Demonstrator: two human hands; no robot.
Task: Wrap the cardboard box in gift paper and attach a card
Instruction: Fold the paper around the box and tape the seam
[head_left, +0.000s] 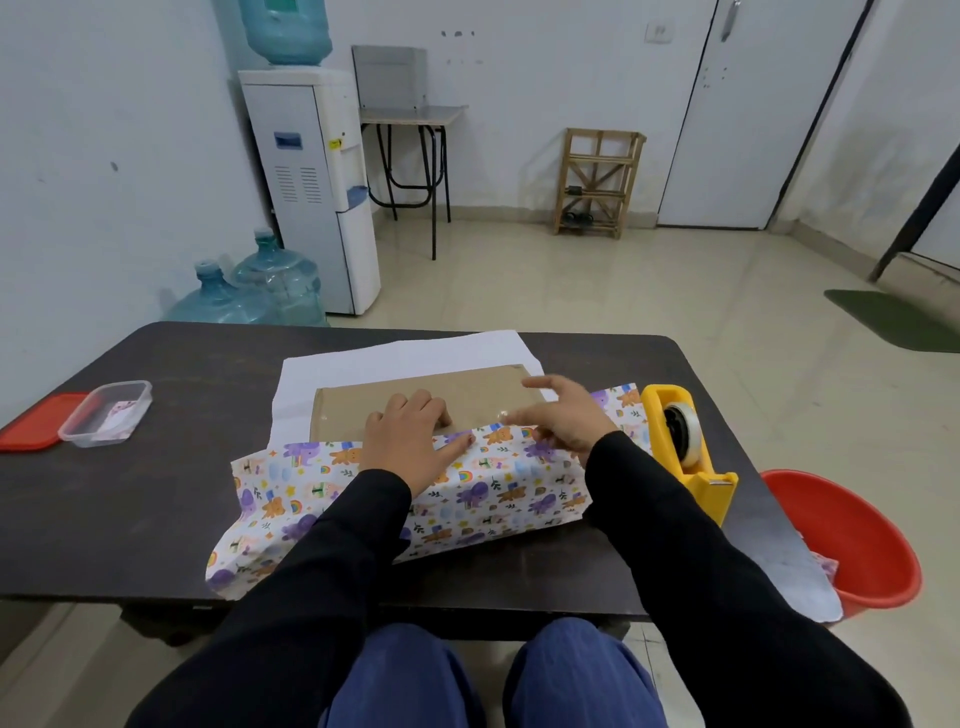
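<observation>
Since the near flap of the gift paper (493, 493) is drawn up over the near edge of the cardboard box (426, 389) while the far part of the sheet lies flat, white side up, beyond it, the step in hand is judged to be fixing the first flap to the box top. Item: box, flat and brown, at the middle of the dark surface (156, 493), on top of the sheet, its top mostly bare. Item: left hand (410, 441), palm down across the flap's edge, thumb laid to the right along the printed paper, fingers reaching onto the cardboard; it presses the flap down and grips nothing. Item: right hand (563, 415), just right of the left hand, over the box's right part, fingers spread and fairly straight; a small glint near the thumb tip may be clear tape, but whether it is held cannot be told. Item: yellow tape dispenser (685, 441), on the surface beside the right hand. Item: clear container (106, 413), far left, with something pale inside, possibly the card. Next move, by judgement: tape the flap's edge flat to the cardboard without letting it slide, then bring the far half over to overlap it.
</observation>
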